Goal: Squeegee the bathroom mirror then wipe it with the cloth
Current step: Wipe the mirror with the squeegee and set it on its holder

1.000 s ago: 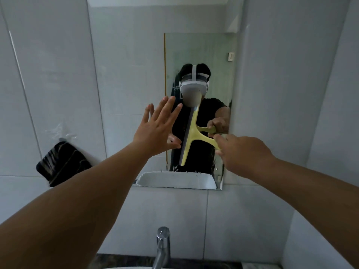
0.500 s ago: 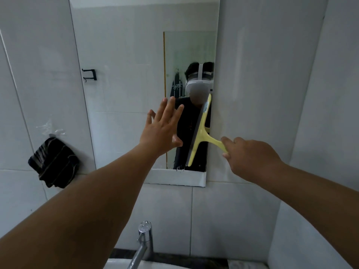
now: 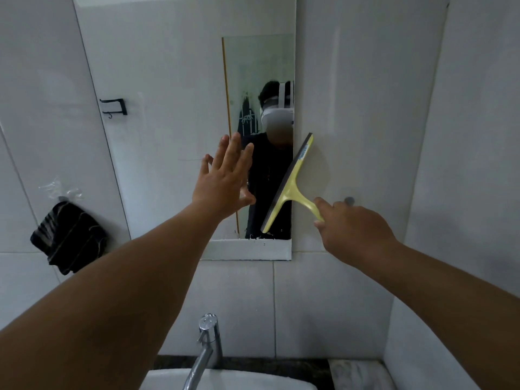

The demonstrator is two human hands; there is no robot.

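Observation:
The bathroom mirror (image 3: 157, 80) hangs on the tiled wall above the sink. My right hand (image 3: 354, 229) grips the handle of a yellow squeegee (image 3: 289, 184). Its black-edged blade is tilted and lies across the mirror's right edge, the upper end over the wall tile. My left hand (image 3: 225, 178) is raised with fingers straight and spread, palm toward the glass, just left of the blade; whether it touches the mirror is unclear. A dark striped cloth (image 3: 69, 237) hangs on the wall at the far left.
A chrome tap (image 3: 204, 350) stands below over a white basin (image 3: 225, 380). A black wall hook (image 3: 114, 106) shows in the mirror's left part. Tiled walls close in on both sides, with a corner at the right.
The squeegee has slid to the right, from the middle of the reflection to the mirror's right edge. My view has shifted, so the mirror sits further left and higher. The left hand stays raised.

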